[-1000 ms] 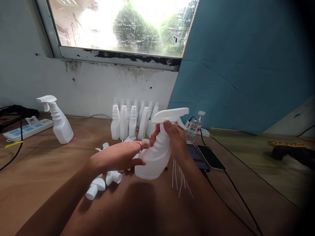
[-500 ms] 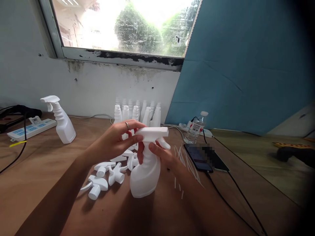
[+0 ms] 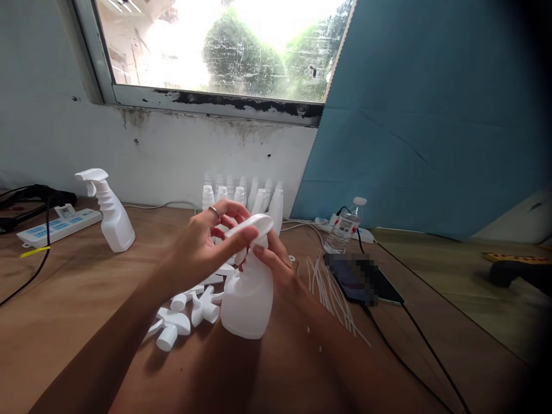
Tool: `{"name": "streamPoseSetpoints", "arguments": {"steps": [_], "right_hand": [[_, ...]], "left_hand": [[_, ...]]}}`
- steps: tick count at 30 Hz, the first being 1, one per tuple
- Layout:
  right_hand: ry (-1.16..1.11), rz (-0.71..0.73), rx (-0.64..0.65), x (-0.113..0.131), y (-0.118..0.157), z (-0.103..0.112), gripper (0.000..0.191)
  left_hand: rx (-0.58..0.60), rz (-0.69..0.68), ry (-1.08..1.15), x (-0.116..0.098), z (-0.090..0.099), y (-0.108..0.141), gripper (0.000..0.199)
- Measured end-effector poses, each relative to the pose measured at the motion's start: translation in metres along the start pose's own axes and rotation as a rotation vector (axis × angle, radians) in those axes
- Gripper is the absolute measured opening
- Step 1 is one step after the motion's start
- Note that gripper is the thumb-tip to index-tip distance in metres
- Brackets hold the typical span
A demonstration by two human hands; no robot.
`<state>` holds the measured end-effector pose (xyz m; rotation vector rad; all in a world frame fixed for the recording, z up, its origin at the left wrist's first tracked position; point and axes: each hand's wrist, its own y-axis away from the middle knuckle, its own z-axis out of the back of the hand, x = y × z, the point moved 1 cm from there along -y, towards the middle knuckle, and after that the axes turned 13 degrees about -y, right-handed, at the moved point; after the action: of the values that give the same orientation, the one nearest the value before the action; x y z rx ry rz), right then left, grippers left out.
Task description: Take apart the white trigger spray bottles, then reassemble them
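Landmark: the cluster of open white plastic bottles (image 3: 240,195) standing at the wall. A translucent white plastic spray bottle (image 3: 248,305) is in front of the cluster, on the person's side, roughly upright; contact between its base and the brown wooden tabletop (image 3: 190,385) cannot be told. A white plastic trigger head (image 3: 259,225) sits at its neck. Left hand (image 3: 196,241): closed on the trigger head, thumb along its side, fingers curled beyond. Right hand (image 3: 280,265): clamped around the bottle's neck, thumb on the near face; its other fingers are partly hidden. Loose white plastic trigger heads (image 3: 206,307) lie front-left of the cluster. Thin white plastic tubes (image 3: 329,287) lie fanned front-right of it. A capped clear plastic water bottle (image 3: 344,229) stands right of the cluster; a white spray bottle with trigger head fitted (image 3: 115,223) stands well left of it.
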<state>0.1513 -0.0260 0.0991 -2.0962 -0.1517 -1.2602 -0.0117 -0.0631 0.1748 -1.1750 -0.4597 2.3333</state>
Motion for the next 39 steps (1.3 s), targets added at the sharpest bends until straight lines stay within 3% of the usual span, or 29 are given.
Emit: {"name": "streamPoseSetpoints", "arguments": {"steps": [4, 10, 14, 17, 23, 27, 31, 36, 39], "right_hand": [[0.008, 0.022, 0.021, -0.005, 0.002, 0.001, 0.024], [-0.230, -0.126, 0.199, -0.005, -0.001, 0.000, 0.029], [-0.302, -0.083, 0.215, -0.008, 0.001, -0.003, 0.034], [-0.264, -0.028, 0.194, -0.011, 0.003, -0.004, 0.038], [-0.053, -0.035, 0.137, -0.009, 0.006, -0.004, 0.024], [-0.141, 0.009, 0.159, -0.008, 0.005, -0.008, 0.034], [0.008, -0.008, 0.083, -0.005, 0.005, -0.011, 0.024], [-0.123, -0.009, 0.117, -0.006, 0.005, -0.010, 0.036], [-0.031, -0.039, 0.062, -0.006, 0.005, -0.011, 0.037]], "left_hand": [[-0.027, 0.007, -0.091, 0.001, -0.002, 0.002, 0.024], [-0.059, -0.015, -0.153, 0.007, -0.003, -0.001, 0.021], [-0.048, -0.073, -0.182, 0.004, -0.001, -0.001, 0.019], [-0.028, -0.099, -0.186, 0.004, 0.003, -0.001, 0.019], [0.032, -0.076, -0.147, 0.010, 0.008, -0.002, 0.021], [0.023, -0.086, -0.152, 0.010, 0.007, -0.002, 0.021], [0.041, -0.064, -0.148, 0.010, 0.006, -0.002, 0.022], [0.042, -0.076, -0.171, 0.010, 0.006, -0.002, 0.020], [0.053, -0.080, -0.171, 0.011, 0.007, -0.002, 0.021]]}}
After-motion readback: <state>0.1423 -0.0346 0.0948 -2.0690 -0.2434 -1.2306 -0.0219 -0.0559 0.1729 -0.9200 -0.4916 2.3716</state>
